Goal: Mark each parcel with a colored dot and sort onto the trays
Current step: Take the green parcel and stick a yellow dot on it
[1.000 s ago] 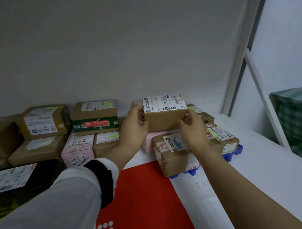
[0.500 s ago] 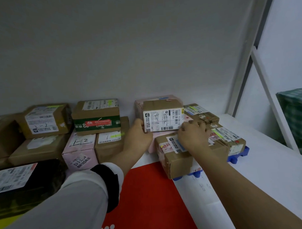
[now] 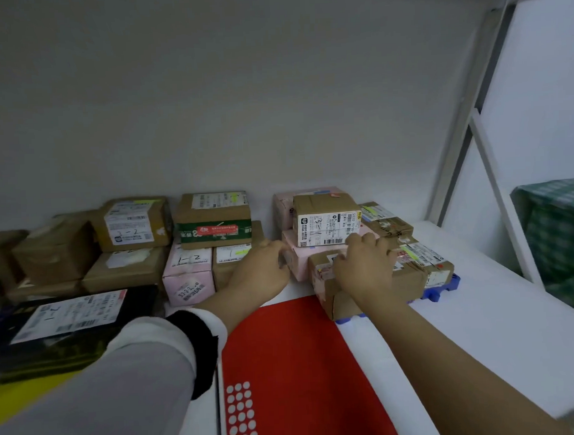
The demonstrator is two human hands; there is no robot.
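Grips empty, left hand (image 3: pixel 264 271) and right hand (image 3: pixel 365 266) slack; I'd nudge the small white-labelled brown cardboard parcel (image 3: pixel 325 221) square on the pink carton (image 3: pixel 298 259).

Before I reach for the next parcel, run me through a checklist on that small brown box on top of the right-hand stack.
1. The small brown box rests flat on the pink box, label facing you: ok.
2. The left hand holds nothing: ok.
3. The right hand is clear of that box: cannot tell; it rests on the lower brown box, fingertips close to the small one.
4. The stack sits on the blue tray: ok.
5. Colored dot on the small box: cannot tell, label too blurred.
6. The red sheet with white dots lies in front of you: ok.
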